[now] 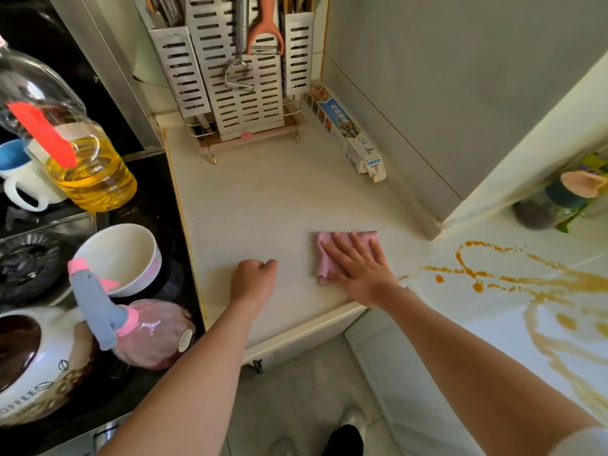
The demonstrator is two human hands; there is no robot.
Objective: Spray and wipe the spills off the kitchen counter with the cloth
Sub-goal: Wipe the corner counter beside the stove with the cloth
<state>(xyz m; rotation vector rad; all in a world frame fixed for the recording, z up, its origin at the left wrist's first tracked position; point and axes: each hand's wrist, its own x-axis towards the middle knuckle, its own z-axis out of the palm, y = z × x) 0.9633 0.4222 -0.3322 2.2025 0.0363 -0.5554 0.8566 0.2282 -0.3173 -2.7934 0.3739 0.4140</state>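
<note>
A pink cloth (329,255) lies flat on the pale counter (256,205), and my right hand (360,268) presses on it with fingers spread. My left hand (253,281) rests on the counter to the cloth's left, curled into a fist with nothing in it. Orange-brown spills (493,278) streak the white counter section to the right of the cloth. A pink spray bottle (138,327) with a grey and pink trigger head stands at the left on the dark stove top, apart from both hands.
A metal utensil rack (237,70) stands at the back of the counter, a long foil box (348,133) along the wall. On the left sit an oil bottle (88,172), a white bowl (121,258), mugs and a coffee pot (33,363). Jars (559,199) stand at the right.
</note>
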